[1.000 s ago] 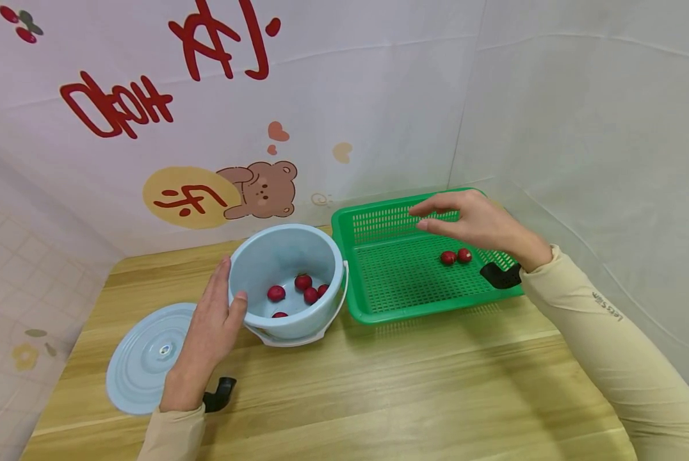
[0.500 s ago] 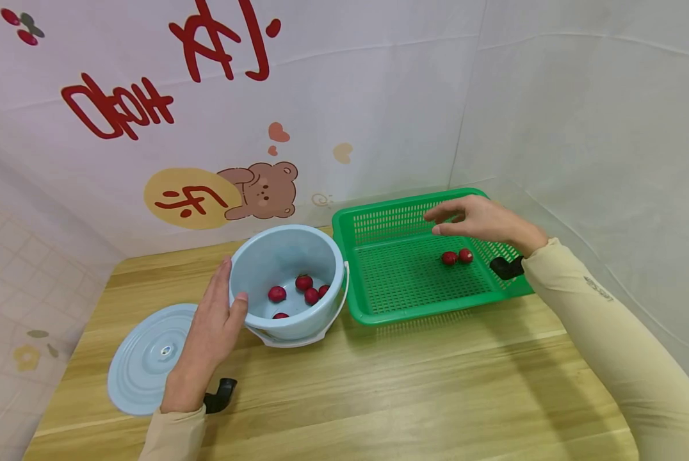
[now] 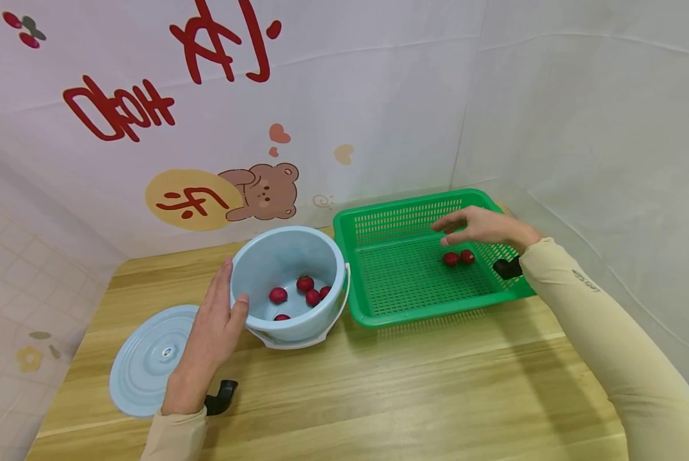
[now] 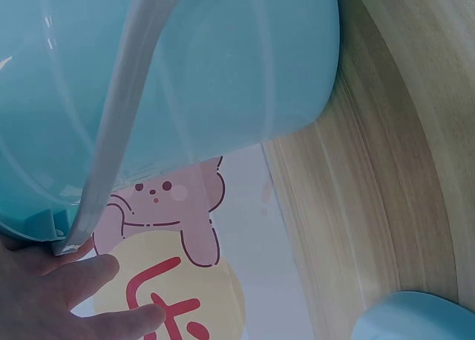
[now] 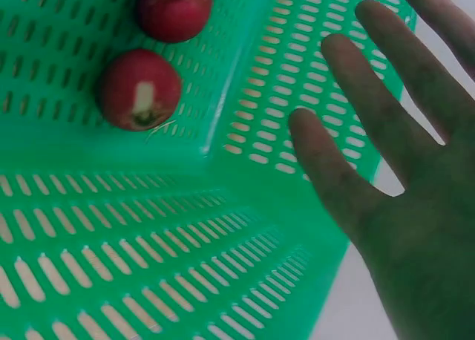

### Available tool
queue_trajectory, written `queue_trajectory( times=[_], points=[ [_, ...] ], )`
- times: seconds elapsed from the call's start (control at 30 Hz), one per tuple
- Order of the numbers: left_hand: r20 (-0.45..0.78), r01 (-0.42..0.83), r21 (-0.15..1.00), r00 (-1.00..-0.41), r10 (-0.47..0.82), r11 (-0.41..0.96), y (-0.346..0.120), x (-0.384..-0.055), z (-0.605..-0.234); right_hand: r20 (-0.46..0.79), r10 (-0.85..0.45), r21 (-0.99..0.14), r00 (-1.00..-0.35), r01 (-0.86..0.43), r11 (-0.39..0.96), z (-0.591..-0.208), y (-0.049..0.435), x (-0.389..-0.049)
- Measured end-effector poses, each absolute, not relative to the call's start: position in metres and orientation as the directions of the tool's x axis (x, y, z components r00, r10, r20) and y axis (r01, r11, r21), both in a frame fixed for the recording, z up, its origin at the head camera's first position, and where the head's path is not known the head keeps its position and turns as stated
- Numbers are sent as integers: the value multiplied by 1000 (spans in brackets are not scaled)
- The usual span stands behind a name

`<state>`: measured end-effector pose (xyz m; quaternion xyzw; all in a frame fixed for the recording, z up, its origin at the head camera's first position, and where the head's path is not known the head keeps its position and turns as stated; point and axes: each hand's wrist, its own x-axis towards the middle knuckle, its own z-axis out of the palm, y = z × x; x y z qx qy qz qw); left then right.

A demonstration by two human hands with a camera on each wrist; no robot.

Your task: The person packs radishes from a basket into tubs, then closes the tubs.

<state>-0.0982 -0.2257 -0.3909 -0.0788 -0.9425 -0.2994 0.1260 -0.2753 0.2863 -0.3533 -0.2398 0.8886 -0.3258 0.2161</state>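
My left hand (image 3: 213,333) rests against the left rim of the light blue bucket (image 3: 281,253), fingers extended. In the left wrist view, its fingers (image 4: 119,321) lie apart by the end of the white bucket handle (image 4: 130,87). Several red radishes (image 3: 278,295) sit at the bottom of the bucket. Over the right part of the green plastic basket (image 3: 413,317) hovers my right hand (image 3: 485,228), its fingers loosely extended and holding nothing. Two radishes lie side by side on the basket floor below it, a left radish (image 3: 451,258) and a right radish (image 5: 139,90).
A light blue lid (image 3: 139,368) lies on the wooden table (image 3: 379,397), left of the bucket and partly behind my left forearm. The basket stands right beside the bucket. A printed white wall covering (image 3: 390,115) rises behind both.
My right hand has moved right and lower, closer to the two radishes in the basket. My left hand stays at the bucket rim.
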Motion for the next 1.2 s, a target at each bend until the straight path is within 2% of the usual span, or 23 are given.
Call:
queue_trajectory(
  times=[0.4,0.9,1.2],
  points=[
    [282,227,546,-956,79,806,-226,-99,-391,-322,-567,-660,-758,-249,709,-376,300,-282],
    [279,224,551,-957,75,804,-227,-98,-392,-373,-593,-646,-714,-259,718,-389,305,-287],
    [279,224,555,-957,75,801,-227,-98,-392,-427,-583,-663,-691,-199,721,-393,299,-286]
  ],
)
